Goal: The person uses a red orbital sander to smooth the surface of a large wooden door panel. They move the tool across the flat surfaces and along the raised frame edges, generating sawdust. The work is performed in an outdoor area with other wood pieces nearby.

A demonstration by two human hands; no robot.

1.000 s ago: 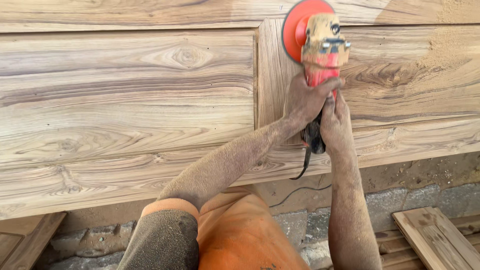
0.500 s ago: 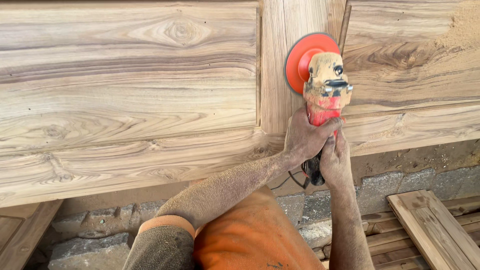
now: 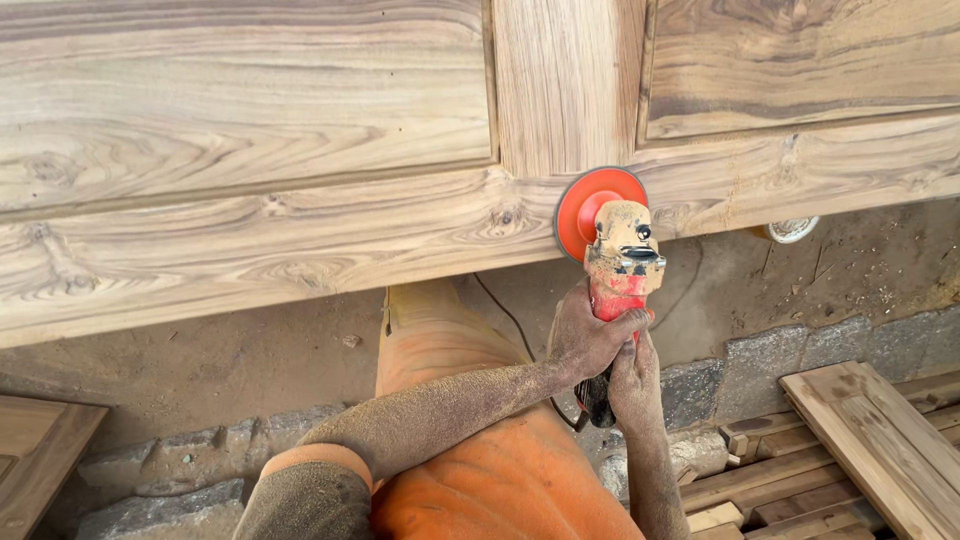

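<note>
A dusty red angle grinder (image 3: pixel 622 262) with an orange sanding disc (image 3: pixel 592 203) is held in both hands. The disc lies against the lower rail of a large panelled wooden door (image 3: pixel 300 215), just below its upright middle piece (image 3: pixel 565 85). My left hand (image 3: pixel 588 338) wraps the grinder's body from the left. Behind it, my right hand (image 3: pixel 634 385) grips the rear handle. Both forearms are coated in wood dust. A black cord (image 3: pixel 500 310) runs from the tool under the door.
My orange-trousered leg (image 3: pixel 470 470) reaches out under the door's edge. Grey kerb stones (image 3: pixel 760 360) line the dirt ground. Loose wooden boards (image 3: pixel 870 440) are stacked at the lower right and another panel (image 3: pixel 30 440) at the lower left. A small white round object (image 3: pixel 790 230) sits under the door.
The grinder has travelled down the upright middle piece to the door's lower rail, both hands moving with it. More ground below the door now shows.
</note>
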